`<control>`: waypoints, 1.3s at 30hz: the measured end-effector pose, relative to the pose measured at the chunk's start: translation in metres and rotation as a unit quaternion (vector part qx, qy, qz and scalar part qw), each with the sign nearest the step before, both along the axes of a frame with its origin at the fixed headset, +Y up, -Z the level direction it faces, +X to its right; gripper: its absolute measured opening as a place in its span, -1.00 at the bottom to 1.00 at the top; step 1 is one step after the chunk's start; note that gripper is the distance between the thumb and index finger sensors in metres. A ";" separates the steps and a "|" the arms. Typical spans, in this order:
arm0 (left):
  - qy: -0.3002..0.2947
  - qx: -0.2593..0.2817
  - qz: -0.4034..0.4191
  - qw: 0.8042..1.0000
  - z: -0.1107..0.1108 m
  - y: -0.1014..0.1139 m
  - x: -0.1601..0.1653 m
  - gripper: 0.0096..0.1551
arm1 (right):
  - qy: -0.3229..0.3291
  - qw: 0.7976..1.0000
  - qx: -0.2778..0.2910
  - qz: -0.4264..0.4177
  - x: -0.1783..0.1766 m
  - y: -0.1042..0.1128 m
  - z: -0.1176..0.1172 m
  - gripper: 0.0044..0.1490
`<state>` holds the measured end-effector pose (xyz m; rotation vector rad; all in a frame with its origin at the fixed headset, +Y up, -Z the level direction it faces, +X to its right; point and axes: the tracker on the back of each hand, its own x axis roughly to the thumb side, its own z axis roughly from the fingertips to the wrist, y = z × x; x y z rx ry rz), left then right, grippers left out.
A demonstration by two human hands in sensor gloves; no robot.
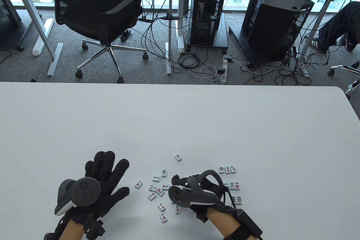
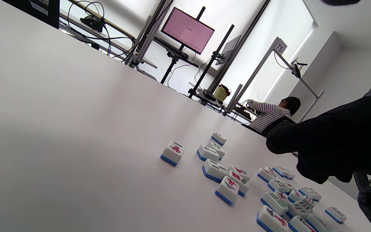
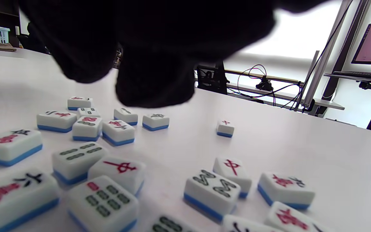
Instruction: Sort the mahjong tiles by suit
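Several white mahjong tiles with blue backs [image 1: 159,192] lie face up in a loose scatter on the white table [image 1: 180,121]. One tile with a red character [image 1: 178,157] lies apart at the far side; it also shows in the right wrist view [image 3: 225,128]. A row of three dot tiles [image 1: 227,169] lies to the right, with two more pairs [image 1: 234,185] nearer me. My left hand [image 1: 112,172] rests flat with fingers spread, left of the scatter, holding nothing. My right hand [image 1: 176,180] hovers curled over the scatter; its fingers [image 3: 153,83] hang above the tiles, with no tile seen in them.
The tiles also show in the left wrist view [image 2: 227,190], with my right hand [image 2: 333,145] above them. Beyond the table's far edge are an office chair [image 1: 98,15], computer cases [image 1: 208,12] and floor cables.
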<state>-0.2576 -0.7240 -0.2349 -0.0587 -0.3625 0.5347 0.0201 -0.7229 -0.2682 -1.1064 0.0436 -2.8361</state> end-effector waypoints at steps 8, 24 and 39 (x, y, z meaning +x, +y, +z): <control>0.000 0.003 0.006 1.000 0.000 0.000 0.000 -0.04 | -0.033 0.999 0.027 0.020 -0.040 -0.016 -0.008 -0.43; 0.001 0.003 0.009 1.000 0.000 0.001 -0.002 -0.04 | -0.017 0.996 0.018 0.091 -0.055 -0.027 -0.003 -0.45; 0.003 0.004 0.012 1.000 0.000 0.001 -0.005 -0.04 | 0.034 0.994 0.030 0.100 -0.057 -0.030 0.009 -0.45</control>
